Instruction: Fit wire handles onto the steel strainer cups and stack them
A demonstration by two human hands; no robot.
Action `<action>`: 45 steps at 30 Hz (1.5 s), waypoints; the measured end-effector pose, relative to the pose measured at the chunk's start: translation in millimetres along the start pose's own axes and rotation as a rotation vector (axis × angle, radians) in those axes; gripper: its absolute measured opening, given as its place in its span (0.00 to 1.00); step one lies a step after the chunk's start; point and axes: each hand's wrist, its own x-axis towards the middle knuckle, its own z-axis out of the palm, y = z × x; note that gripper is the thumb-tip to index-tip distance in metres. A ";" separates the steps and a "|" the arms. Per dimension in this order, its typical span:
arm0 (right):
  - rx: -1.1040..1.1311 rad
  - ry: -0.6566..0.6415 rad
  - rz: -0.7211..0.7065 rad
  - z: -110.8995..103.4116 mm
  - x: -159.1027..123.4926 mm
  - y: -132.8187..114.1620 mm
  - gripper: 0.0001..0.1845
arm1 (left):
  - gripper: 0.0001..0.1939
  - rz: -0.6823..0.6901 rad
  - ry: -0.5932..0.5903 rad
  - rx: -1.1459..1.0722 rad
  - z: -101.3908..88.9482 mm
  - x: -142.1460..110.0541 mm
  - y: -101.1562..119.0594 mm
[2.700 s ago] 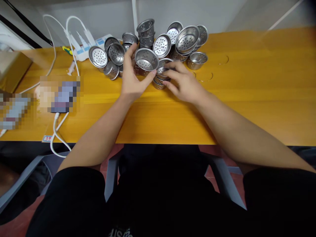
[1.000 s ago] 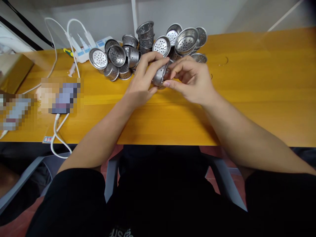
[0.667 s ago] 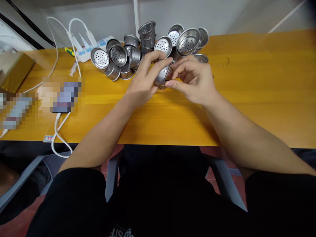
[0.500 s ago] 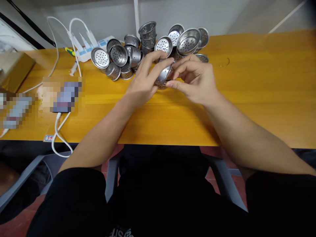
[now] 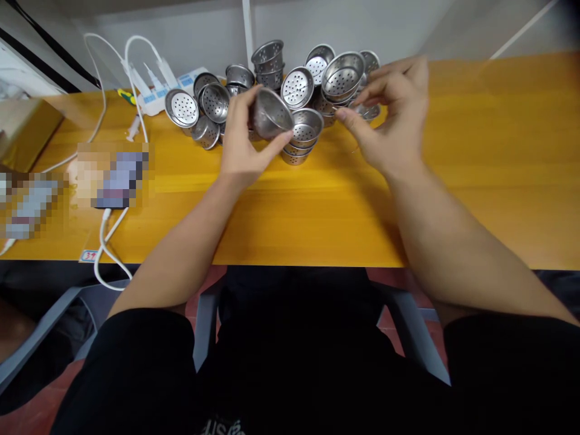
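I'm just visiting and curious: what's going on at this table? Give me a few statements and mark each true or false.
1. The left hand holds a metal cup. True.
2. The right hand lies flat on the table. False: its fingers are curled.
3. In the picture, a stack of perforated cups shows between the two hands. True.
4. The power strip is at the right end of the table. False: it is on the left side, behind the syringe-like item.
5. All the cups stand upright. False: several lean, such as the leftmost cup.
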 end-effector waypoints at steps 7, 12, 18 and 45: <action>-0.103 -0.510 0.077 -20.9 -5.0 64.5 0.47 | 0.61 -0.195 0.146 -0.224 13.3 7.7 -66.7; -0.153 -0.478 0.103 -8.4 -9.1 49.4 0.50 | 0.62 -0.138 0.142 -0.218 20.4 6.6 -71.0; 0.188 -0.433 0.135 34.9 -22.4 21.3 0.59 | 0.59 -0.139 0.072 -0.238 26.7 -3.3 -46.2; 0.173 -0.317 0.019 52.1 -20.4 -30.0 0.38 | 0.56 -0.014 -0.222 -0.080 25.5 -13.4 -44.1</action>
